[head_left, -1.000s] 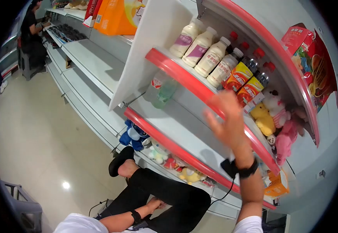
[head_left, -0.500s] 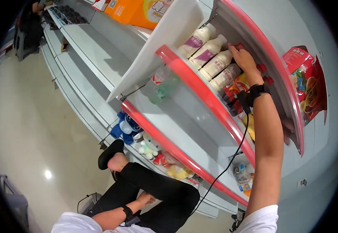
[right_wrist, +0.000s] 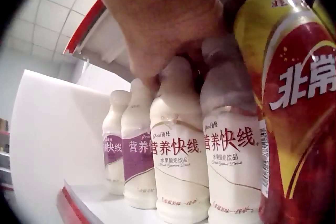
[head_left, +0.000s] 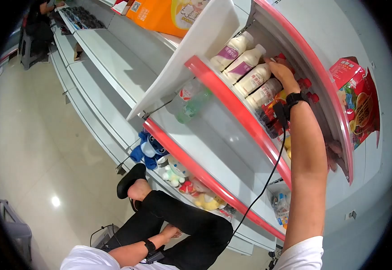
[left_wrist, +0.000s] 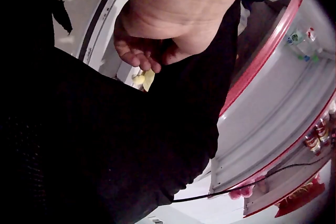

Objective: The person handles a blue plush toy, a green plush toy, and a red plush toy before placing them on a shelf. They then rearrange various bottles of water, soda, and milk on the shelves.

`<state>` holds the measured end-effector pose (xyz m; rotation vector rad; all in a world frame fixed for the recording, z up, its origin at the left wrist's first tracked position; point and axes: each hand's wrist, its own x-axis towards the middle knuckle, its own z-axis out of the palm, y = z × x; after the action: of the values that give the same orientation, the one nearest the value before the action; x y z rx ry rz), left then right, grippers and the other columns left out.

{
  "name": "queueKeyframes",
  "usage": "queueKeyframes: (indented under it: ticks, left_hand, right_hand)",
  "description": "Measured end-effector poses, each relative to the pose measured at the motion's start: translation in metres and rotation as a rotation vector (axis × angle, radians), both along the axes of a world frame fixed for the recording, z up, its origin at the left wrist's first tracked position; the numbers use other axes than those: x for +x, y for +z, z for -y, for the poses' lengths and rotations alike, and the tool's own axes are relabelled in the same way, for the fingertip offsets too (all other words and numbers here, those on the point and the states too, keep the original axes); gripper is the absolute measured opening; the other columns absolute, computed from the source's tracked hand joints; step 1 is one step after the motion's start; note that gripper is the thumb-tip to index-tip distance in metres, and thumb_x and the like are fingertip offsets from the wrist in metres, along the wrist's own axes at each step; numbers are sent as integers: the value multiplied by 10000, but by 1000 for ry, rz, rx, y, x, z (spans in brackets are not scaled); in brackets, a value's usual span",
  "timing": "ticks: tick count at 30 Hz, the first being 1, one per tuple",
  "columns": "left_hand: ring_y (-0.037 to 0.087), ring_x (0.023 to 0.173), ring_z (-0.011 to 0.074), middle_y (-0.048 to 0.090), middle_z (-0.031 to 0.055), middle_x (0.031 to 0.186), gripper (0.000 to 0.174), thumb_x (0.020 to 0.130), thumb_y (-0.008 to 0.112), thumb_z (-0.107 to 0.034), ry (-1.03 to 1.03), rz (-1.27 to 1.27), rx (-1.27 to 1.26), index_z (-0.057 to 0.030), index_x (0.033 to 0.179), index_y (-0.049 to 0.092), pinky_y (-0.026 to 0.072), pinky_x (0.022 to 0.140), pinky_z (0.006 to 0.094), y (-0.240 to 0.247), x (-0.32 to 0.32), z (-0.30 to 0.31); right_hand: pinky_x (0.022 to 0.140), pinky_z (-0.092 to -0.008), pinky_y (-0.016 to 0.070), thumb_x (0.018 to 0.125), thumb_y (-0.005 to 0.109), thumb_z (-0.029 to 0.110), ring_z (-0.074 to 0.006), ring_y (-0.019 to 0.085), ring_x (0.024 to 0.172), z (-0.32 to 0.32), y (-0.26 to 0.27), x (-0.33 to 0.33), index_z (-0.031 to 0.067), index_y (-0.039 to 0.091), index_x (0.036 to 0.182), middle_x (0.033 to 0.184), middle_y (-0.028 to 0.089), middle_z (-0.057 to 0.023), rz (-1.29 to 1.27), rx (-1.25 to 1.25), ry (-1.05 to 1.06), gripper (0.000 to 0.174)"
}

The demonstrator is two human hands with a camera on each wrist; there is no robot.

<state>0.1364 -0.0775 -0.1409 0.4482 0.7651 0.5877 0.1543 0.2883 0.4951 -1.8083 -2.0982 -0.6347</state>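
My right hand reaches onto the upper shelf, at the cap of the third white yogurt drink bottle. In the right wrist view the hand arches over that bottle; its fingertips are hidden, so I cannot tell whether they grip. Two purple-label bottles stand to its left, another white bottle and a red-and-yellow-label drink bottle to its right. Red caps show behind. My left hand hangs by my lap, its fingers loosely curled around nothing.
Red-edged shelves surround the reach, with a white side panel at left. A green bottle lies on the shelf below; plush toys sit lower. A black cable trails from my right wrist. A person sits far left.
My right hand has moved up from in front of the shelf to the bottle tops, then stayed near there. The head view has shifted. My left hand remains by my lap.
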Motion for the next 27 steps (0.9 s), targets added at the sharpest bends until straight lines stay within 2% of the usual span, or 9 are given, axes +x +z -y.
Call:
queueKeyframes:
  ticks: [9,12,14,15,17,18,20,24,27]
  left_hand:
    - [591,717,134,620,47,821,304,825,583,-326,14,-10,40,-60,972,587,479,628,257,6,-2,2]
    - [590,706,130,622,49,821,309,823,588,-337,17,-23,35,-60,961,589,480,620,253,10,-3,1]
    - [629,723,167,646,96,862,180,815,532,-9,13,-64,-25,-20,974,615,530,568,247,11,-1,-1]
    - [629,723,167,646,96,862,180,815,532,-9,14,-67,-23,-20,974,615,530,568,247,5,1,-1]
    - [590,705,128,625,52,820,274,818,592,-311,14,-4,34,-50,898,610,485,617,255,3,0,2]
    - [590,705,128,625,52,820,274,818,592,-311,15,-10,34,-50,898,610,485,617,255,6,-1,1]
    - [623,690,168,639,100,833,155,818,534,-12,15,-46,-25,8,953,606,516,553,245,12,-1,-3]
    - [617,677,171,632,105,816,151,817,537,-13,45,-25,-5,15,948,605,510,547,244,7,0,-3]
    - [614,688,173,629,112,821,169,820,537,-21,20,-8,-15,4,973,603,502,534,250,10,-3,-3]
  right_hand:
    - [916,-404,404,806,465,558,-398,529,1090,34,-16,-15,-1,615,1070,1066,587,-289,-40,185,-87,636]
    - [937,-428,398,798,438,589,-387,526,1119,42,-18,-21,-47,600,1101,1142,559,-287,-67,233,-66,722]
    - [922,-428,414,763,489,583,-393,541,1093,45,-18,-23,-41,613,1086,1110,575,-290,-110,273,-38,714]
    - [922,-428,414,763,489,583,-393,541,1093,45,-18,-24,-41,613,1086,1110,575,-290,-113,275,-37,714]
    - [903,-419,431,743,527,543,-392,561,1062,44,-17,-26,-42,617,1078,1078,589,-291,-130,317,6,680]
    - [903,-419,431,743,527,543,-392,561,1062,44,-18,-25,-42,617,1078,1078,589,-291,-135,316,6,680]
    - [885,-412,446,732,551,502,-388,578,1032,43,-18,-25,-44,619,1071,1063,598,-285,-169,390,126,646]
    - [853,-413,459,716,577,476,-392,597,980,44,-11,-27,-35,638,1038,1002,613,-287,-213,408,180,607]
    - [756,-418,485,704,607,437,-385,628,844,55,-5,-29,10,676,932,859,634,-255,-178,512,310,489]
